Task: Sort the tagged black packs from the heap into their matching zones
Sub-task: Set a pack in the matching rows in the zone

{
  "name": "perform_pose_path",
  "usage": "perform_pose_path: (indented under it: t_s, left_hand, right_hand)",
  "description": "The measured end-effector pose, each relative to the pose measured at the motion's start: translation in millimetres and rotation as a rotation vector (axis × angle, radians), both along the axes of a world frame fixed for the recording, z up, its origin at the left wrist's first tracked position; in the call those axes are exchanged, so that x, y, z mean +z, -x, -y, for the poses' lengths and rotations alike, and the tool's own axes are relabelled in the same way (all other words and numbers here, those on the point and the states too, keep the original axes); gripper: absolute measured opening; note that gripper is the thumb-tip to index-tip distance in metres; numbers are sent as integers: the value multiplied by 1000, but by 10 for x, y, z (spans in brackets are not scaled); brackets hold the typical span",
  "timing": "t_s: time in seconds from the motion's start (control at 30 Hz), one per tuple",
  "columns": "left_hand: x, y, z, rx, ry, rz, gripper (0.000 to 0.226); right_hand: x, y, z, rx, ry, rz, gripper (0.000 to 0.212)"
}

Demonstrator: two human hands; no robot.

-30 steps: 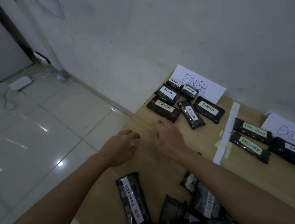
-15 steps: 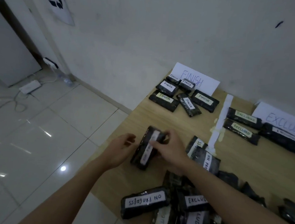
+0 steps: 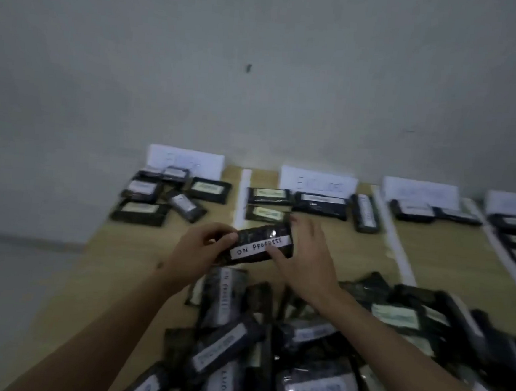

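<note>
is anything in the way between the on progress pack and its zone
The zone signs are too blurred to say which is its zone. The left hand grips the pack, held above the table, and the right hand's thumb rests on it. Packs already lie in every zone, with bare table in front of them.

Light wooden desk (image 3: 127,265) against grey wall. White tape strips (image 3: 243,199) split far side into zones, white paper signs (image 3: 185,159) propped at back, lettering blurred. Leftmost zone: five black packs (image 3: 139,212) with pale tags. Next zone: four packs (image 3: 320,205). Further zones rightward: more packs (image 3: 413,210), tags unreadable. Near side: jumbled heap of tagged black packs (image 3: 300,346), overlapping.
</note>
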State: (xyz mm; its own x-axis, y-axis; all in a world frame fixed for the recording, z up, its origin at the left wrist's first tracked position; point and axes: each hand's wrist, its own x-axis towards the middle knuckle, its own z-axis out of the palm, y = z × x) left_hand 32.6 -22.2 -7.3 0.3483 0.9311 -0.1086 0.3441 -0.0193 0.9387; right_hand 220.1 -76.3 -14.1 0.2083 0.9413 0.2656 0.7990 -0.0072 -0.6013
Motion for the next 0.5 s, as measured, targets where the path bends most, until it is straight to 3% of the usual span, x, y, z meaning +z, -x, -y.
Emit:
perform_pose_path:
  t_s: [0.1,0.2,0.43,0.5]
  left_hand:
    - [33,-632,-17,-144,-95,-62,17]
    - [73,-1329,59,-278,-166,-96,17]
    - [75,-2837,523,-488,-266,-136,15]
    - [68,-3224,657,-533,-277,-140,16]
  right_hand:
    - [-9,-537,282,70,-131,371,61]
    - [-27,-1088,572,32,-58,629,69]
    - [-36,-2381,1224,-71,-5,590,52]
    - [-54,-2719,1401,-66,26,589,58]
